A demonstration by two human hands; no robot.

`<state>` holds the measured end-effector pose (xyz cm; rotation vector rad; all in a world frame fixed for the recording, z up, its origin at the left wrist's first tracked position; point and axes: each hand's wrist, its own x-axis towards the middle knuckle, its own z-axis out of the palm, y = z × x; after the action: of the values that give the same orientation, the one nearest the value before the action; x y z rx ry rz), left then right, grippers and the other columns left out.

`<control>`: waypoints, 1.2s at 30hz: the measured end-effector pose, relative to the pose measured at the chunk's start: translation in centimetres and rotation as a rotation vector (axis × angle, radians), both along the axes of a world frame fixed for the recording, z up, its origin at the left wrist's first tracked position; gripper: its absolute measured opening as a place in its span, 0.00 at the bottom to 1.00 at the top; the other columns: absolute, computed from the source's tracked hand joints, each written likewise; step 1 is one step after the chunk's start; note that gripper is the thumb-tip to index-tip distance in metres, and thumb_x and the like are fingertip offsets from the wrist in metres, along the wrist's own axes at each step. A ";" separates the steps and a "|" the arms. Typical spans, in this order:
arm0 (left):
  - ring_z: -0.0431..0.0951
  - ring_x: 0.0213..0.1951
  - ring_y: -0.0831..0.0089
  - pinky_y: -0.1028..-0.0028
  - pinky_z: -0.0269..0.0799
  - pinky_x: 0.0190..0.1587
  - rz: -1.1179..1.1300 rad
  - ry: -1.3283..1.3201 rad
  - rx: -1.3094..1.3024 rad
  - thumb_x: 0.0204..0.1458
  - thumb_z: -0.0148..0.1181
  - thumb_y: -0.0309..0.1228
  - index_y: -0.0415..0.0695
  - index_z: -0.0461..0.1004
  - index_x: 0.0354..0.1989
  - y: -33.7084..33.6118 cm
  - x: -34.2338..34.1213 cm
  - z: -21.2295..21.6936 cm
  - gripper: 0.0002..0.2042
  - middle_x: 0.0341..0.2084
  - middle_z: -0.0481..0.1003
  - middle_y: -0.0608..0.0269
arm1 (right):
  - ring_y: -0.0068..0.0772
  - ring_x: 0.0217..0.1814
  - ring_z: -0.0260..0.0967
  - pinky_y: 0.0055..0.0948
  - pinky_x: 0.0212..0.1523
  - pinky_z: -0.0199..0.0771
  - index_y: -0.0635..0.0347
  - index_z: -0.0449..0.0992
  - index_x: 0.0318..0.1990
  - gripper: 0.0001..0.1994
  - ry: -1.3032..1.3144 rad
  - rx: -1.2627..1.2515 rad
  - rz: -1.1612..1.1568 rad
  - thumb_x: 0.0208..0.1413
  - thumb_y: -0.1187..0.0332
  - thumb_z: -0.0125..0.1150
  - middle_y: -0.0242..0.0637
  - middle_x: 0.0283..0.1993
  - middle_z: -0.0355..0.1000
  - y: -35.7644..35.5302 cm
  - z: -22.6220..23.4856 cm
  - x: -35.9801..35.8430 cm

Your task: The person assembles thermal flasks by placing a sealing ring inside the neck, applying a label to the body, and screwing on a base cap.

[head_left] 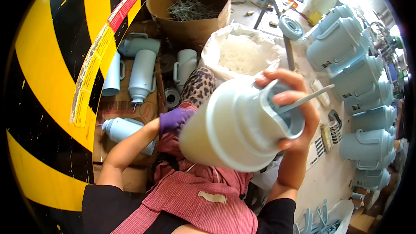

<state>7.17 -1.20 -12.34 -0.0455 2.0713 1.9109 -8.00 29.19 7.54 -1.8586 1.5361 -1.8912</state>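
A large pale-blue plastic thermos shell [234, 125] is tilted in front of me, its mouth toward the upper right. My right hand [303, 108] is closed around its neck, fingers over the rim. From the mouth sticks a thin pale-blue plastic stem [308, 98], passing beside those fingers. My left hand [175, 121], in a purple glove, is against the far lower-left side of the shell. The shell's body hides its fingers, so their grip does not show.
Several pale-blue shells [142, 73] lie on cardboard at left, beside a yellow-and-black striped panel [52, 91]. Ahead stand a cardboard drum [190, 26] of thin stems and a white sack [216, 43] of pale scraps. More shells [366, 143] line the right-hand table [331, 169].
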 end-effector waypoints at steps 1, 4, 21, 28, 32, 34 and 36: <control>0.71 0.59 0.64 0.67 0.65 0.64 -0.091 -0.050 -0.432 0.63 0.60 0.37 0.38 0.67 0.64 1.4 -1.3 1.5 0.25 0.57 0.73 0.55 | 0.50 0.62 0.71 0.45 0.62 0.69 0.63 0.76 0.55 0.33 0.014 0.047 -0.136 0.42 0.55 0.80 0.53 0.66 0.66 0.1 0.5 1.9; 0.63 0.68 0.59 0.66 0.55 0.71 0.172 0.608 -0.232 0.56 0.67 0.44 0.38 0.53 0.73 4.8 -2.5 8.1 0.42 0.67 0.62 0.45 | 0.55 0.70 0.59 0.46 0.68 0.59 0.62 0.74 0.55 0.24 0.172 0.480 -0.528 0.53 0.61 0.71 0.51 0.68 0.61 -0.9 1.1 5.3; 0.66 0.66 0.63 0.64 0.61 0.69 -0.040 0.496 0.056 0.36 0.82 0.29 0.40 0.40 0.77 6.9 -5.4 18.1 0.63 0.67 0.64 0.51 | 0.42 0.55 0.72 0.55 0.73 0.51 0.54 0.75 0.44 0.20 0.634 0.461 -0.125 0.53 0.51 0.71 0.37 0.44 0.75 -4.8 0.4 -1.0; 0.65 0.66 0.69 0.67 0.60 0.70 -0.259 0.566 0.450 0.35 0.83 0.29 0.42 0.40 0.78 4.3 -8.1 12.9 0.63 0.66 0.65 0.55 | 0.41 0.40 0.71 0.42 0.51 0.68 0.59 0.76 0.39 0.17 0.536 0.351 0.056 0.55 0.54 0.69 0.36 0.37 0.74 -7.1 -0.5 -2.0; 0.65 0.65 0.71 0.68 0.59 0.70 -0.268 0.477 0.527 0.37 0.82 0.27 0.42 0.39 0.78 4.6 -7.2 10.3 0.62 0.66 0.64 0.55 | 0.36 0.29 0.68 0.35 0.40 0.69 0.56 0.72 0.28 0.15 0.544 0.372 0.142 0.54 0.57 0.70 0.34 0.26 0.69 -6.5 -2.2 -1.7; 0.65 0.65 0.72 0.68 0.59 0.70 -0.297 0.441 0.496 0.37 0.81 0.25 0.41 0.41 0.77 5.0 -6.7 10.4 0.60 0.66 0.65 0.56 | 0.35 0.21 0.64 0.33 0.33 0.67 0.53 0.64 0.18 0.20 0.581 0.327 0.137 0.54 0.60 0.69 0.30 0.17 0.61 -6.7 -2.5 -1.5; 0.62 0.68 0.71 0.65 0.56 0.72 -0.226 0.370 0.572 0.35 0.85 0.30 0.41 0.44 0.77 4.9 -6.9 11.7 0.61 0.68 0.62 0.59 | 0.34 0.21 0.65 0.34 0.35 0.69 0.53 0.65 0.19 0.19 0.591 0.316 0.129 0.55 0.60 0.68 0.31 0.18 0.62 -7.3 -1.5 -1.9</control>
<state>0.31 3.75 -0.68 0.6854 1.5471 2.4119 -9.93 21.85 6.07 -2.4001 1.6728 -1.0068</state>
